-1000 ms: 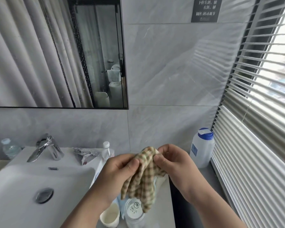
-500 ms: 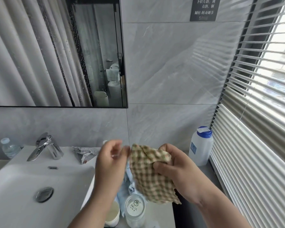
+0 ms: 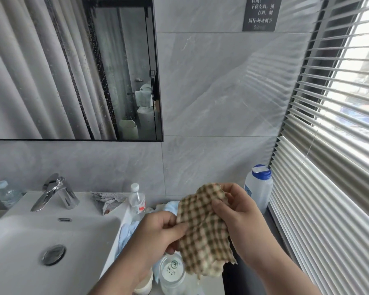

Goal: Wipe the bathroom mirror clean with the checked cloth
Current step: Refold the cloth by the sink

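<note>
I'm seeing both hands pinching the soft, frayed checked cloth [image 3: 202,228] above the counter [image 3: 209,287]: left hand [image 3: 158,235] at its 9 o'clock edge, right hand [image 3: 239,211] at 1 o'clock. Since half a second ago, the left has regripped. The glossy mirror [image 3: 73,67] is hanging at 11 o'clock.

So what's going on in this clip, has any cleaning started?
Not yet. A person stands at the sink holding the checked cloth in both hands: the left hand pinches its left edge, the right hand grips its top corner, and the cloth hangs partly spread over the counter clutter. The mirror is up on the wall to the left, speckled with spots and untouched by the cloth.
</note>
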The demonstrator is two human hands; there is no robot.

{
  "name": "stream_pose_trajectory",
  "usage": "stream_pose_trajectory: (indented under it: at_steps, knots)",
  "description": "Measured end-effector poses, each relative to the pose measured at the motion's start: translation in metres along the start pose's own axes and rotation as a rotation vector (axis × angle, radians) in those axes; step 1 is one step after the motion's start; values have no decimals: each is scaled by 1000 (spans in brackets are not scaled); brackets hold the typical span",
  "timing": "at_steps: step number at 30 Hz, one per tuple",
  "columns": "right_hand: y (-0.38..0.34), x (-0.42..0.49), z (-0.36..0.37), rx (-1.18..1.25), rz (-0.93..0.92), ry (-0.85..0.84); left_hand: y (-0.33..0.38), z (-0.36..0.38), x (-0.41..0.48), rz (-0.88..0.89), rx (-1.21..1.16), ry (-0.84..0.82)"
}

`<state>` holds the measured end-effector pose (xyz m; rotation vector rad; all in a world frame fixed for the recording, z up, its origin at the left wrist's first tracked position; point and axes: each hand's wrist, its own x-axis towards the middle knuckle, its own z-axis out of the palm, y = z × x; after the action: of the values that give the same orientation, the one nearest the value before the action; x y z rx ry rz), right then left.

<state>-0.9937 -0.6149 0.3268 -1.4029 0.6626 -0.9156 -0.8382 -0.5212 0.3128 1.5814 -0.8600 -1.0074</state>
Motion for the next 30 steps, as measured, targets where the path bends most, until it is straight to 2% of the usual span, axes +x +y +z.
stream_pose_trajectory:
  at_steps: [2,4,7,10,13,14,16,21,24,28,30]
  knots:
    - [7,1,-3,-36,14,108,8,-2,-3,-22,-157,-20]
    - [15,2,-7,-44,25,161,16,-2,-5,-76,-453,-33]
    - [23,1,-9,-148,-14,128,27,-1,-6,-172,-670,-18]
    - [25,-8,-11,-421,-243,-18,37,-2,-4,-242,-859,-28]
    - [33,-12,-10,-763,-444,-226,45,-2,-2,-223,-999,-44]
    - [37,-13,-8,-849,-490,-239,46,-2,0,-223,-1038,-40]
    - [43,-14,-3,-948,-596,-150,47,0,1,-235,-1075,-41]
    - [43,-10,5,-880,-770,97,48,5,-3,-208,-1018,-73]
    - [34,-9,8,-735,-821,155,47,2,-7,-125,-1019,-115]
    - [17,-16,18,-317,-442,165,43,3,-18,-37,-960,-98]
    - [11,-20,21,-132,-344,149,38,8,-23,25,-893,-107]
